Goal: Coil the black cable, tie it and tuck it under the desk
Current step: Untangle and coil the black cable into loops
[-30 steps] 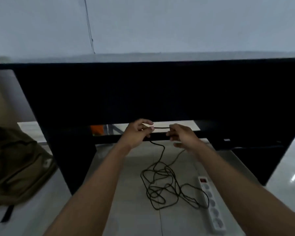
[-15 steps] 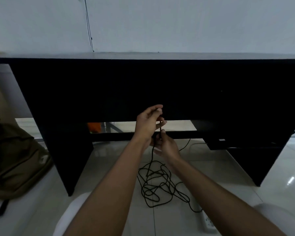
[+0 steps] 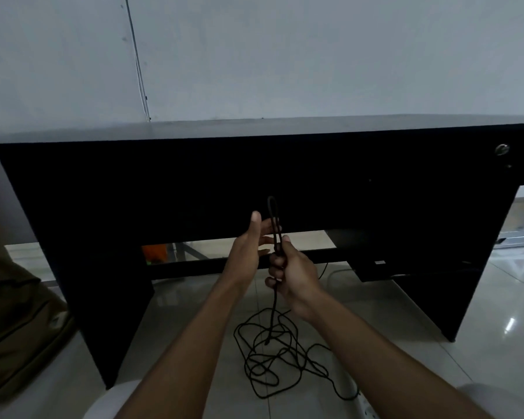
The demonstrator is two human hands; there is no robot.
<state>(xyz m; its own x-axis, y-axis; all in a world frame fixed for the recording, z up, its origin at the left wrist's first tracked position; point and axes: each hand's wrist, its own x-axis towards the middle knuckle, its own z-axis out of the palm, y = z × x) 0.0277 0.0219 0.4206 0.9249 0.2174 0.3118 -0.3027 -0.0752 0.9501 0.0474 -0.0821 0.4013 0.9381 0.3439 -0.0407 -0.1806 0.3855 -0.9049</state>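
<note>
The black cable (image 3: 273,355) lies in a loose tangle on the white tiled floor in front of the black desk (image 3: 254,173). One strand rises from the tangle into my right hand (image 3: 291,270), which is closed around it. Above that fist a narrow doubled loop of cable stands upright. My left hand (image 3: 251,246) is just left of the loop with its fingers spread, fingertips touching or nearly touching the loop; I cannot tell which.
A white power strip (image 3: 365,408) lies on the floor at the lower right of the tangle. An olive backpack (image 3: 15,325) rests at the left. The desk's side panels stand left and right of the opening. A thin wire (image 3: 136,55) runs down the wall.
The cable end was stretched level between both hands, then folded. Now my right hand holds an upright doubled loop and my left hand has opened beside it.
</note>
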